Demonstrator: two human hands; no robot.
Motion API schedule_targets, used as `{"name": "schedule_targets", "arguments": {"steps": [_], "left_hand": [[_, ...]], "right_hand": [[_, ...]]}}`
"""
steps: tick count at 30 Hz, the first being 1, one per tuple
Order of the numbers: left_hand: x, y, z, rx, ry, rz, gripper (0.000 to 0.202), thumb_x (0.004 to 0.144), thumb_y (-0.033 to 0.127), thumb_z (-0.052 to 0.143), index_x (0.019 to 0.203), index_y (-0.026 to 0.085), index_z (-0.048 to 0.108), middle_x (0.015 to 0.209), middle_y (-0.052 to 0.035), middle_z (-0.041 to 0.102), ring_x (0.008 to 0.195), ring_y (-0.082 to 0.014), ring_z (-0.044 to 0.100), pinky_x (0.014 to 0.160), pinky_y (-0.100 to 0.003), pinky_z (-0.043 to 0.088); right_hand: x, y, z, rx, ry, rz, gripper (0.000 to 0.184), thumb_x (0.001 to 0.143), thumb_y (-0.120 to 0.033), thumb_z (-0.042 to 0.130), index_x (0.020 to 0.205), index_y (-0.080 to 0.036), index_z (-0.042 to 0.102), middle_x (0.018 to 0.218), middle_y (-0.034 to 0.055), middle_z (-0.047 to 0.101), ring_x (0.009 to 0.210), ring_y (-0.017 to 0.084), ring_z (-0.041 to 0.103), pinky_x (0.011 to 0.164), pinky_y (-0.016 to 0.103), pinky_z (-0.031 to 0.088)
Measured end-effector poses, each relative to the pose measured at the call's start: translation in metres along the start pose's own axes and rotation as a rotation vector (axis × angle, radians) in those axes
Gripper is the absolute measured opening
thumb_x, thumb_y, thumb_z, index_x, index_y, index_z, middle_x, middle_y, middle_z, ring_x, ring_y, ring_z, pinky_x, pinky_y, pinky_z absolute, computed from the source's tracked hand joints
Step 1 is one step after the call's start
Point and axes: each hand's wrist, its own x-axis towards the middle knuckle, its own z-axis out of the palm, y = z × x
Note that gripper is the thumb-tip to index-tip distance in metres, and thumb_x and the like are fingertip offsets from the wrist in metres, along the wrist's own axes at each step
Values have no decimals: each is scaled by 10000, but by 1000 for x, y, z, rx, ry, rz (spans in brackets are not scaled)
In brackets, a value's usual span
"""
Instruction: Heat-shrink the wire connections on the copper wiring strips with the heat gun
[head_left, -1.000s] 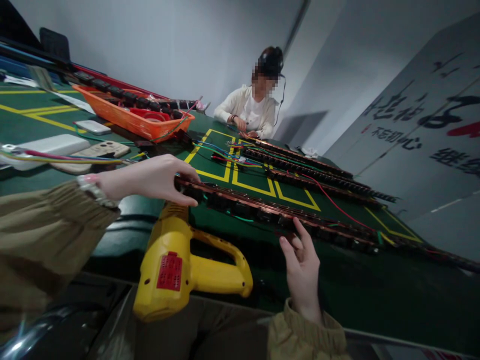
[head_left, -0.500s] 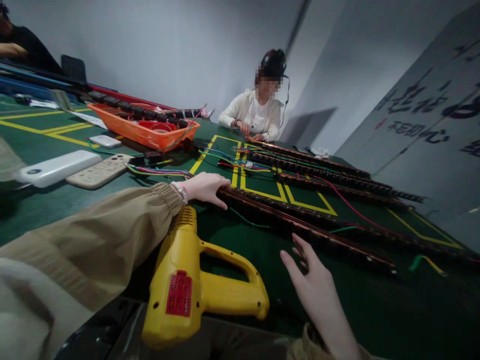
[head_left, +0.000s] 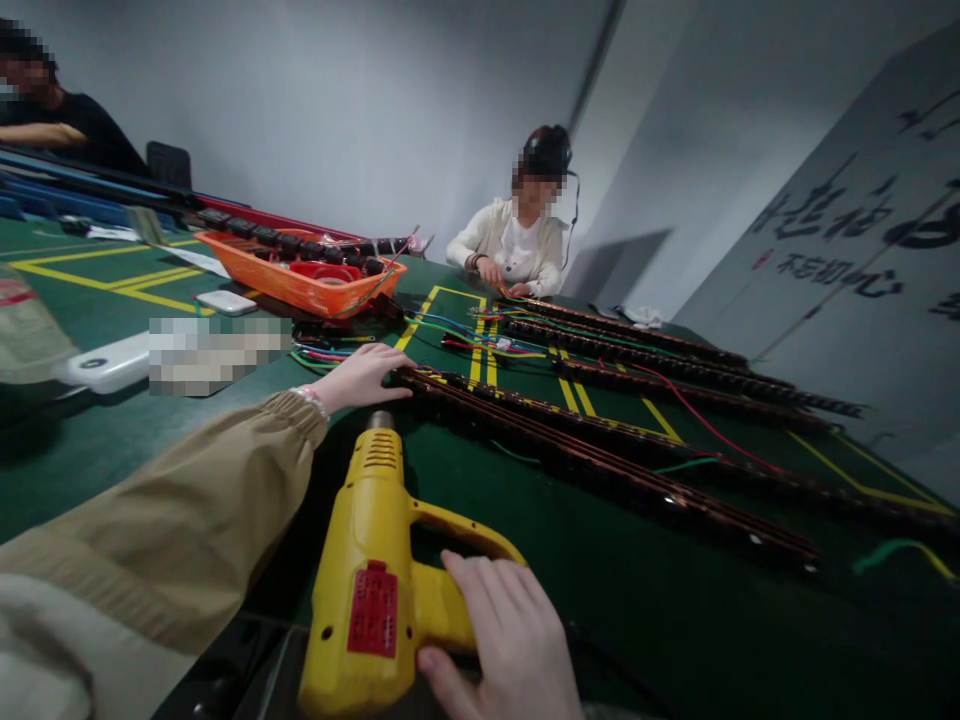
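Head view: my right hand [head_left: 502, 640] wraps the handle of the yellow heat gun [head_left: 367, 560], which lies at the near edge of the green table [head_left: 675, 620]. I judge the tool rigid, fairly heavy and nose-weighted, so the handle is the place to hold it. My left hand [head_left: 364, 375] rests flat, fingers extended, on the end of the long strip [head_left: 600, 465].

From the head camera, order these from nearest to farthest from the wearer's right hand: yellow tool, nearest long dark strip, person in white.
1. Yellow tool: touching, under the right hand.
2. Long dark strip: ahead, mid-table.
3. Person in white: far end.
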Motion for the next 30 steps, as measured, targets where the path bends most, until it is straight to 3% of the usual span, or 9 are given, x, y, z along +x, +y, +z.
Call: {"name": "schedule_targets", "arguments": {"steps": [3, 6, 11, 16, 19, 24, 27, 30], "left_hand": [[-11, -12, 0, 10, 1, -19, 496, 818, 574, 499, 1166, 225, 555, 1114, -62, 579, 1078, -220, 497, 952, -357, 346], [-18, -10, -4, 33, 23, 12, 482, 819, 573, 505, 1135, 215, 570, 1085, -71, 576, 1040, -215, 498, 897, -336, 368], [-22, 19, -15, -17, 51, 132, 495, 799, 607, 518, 1068, 203, 616, 1026, -64, 595, 1011, -201, 514, 881, -305, 383], [-13, 56, -13, -242, -101, 176, 476, 787, 612, 533, 1019, 221, 673, 955, -26, 630, 886, -137, 581, 776, -217, 410], [-8, 62, -9, -374, -143, 130, 457, 803, 582, 540, 1025, 207, 678, 963, -29, 648, 866, -130, 591, 756, -205, 423], [-25, 31, -20, -404, -84, 10, 472, 863, 545, 452, 1139, 201, 622, 1118, -50, 619, 1011, -156, 566, 894, -250, 426], [-50, 0, -30, -366, -40, -170, 511, 840, 587, 448, 1070, 172, 640, 1035, -66, 635, 904, -161, 579, 793, -253, 455], [-70, -18, -32, -396, -67, -261, 555, 776, 603, 541, 1144, 195, 613, 1096, -60, 612, 973, -168, 566, 800, -238, 451]], "right_hand": [[-1, 2, 0, 42, -22, 10, 599, 933, -592, 291, 1040, -88, 595, 850, 104, 629, 711, 231, 580, 612, 383, 452], [-3, 7, -3, 64, -44, 5, 618, 935, -616, 249, 1008, -107, 593, 834, 90, 620, 711, 227, 574, 607, 376, 434], [-10, 14, -6, 48, -8, -54, 575, 945, -599, 262, 1033, -118, 564, 858, 78, 626, 725, 211, 573, 630, 353, 410], [-16, 18, -5, -21, 86, -121, 526, 975, -536, 253, 1040, -100, 542, 858, 82, 631, 731, 197, 577, 659, 341, 403], [-18, 22, -11, -14, 58, -131, 501, 977, -531, 259, 1059, -116, 528, 891, 69, 634, 757, 189, 579, 683, 336, 412], [-22, 30, -22, 4, -3, -137, 447, 937, -523, 365, 1118, -134, 493, 914, 54, 627, 796, 182, 580, 719, 323, 440], [-23, 30, -24, -5, -50, -133, 476, 795, -437, 593, 1140, -131, 473, 926, 49, 620, 812, 182, 582, 735, 312, 451], [-22, 27, -24, -6, -49, -113, 584, 648, -346, 719, 1132, -134, 471, 926, 42, 618, 809, 185, 582, 736, 312, 450]]}}
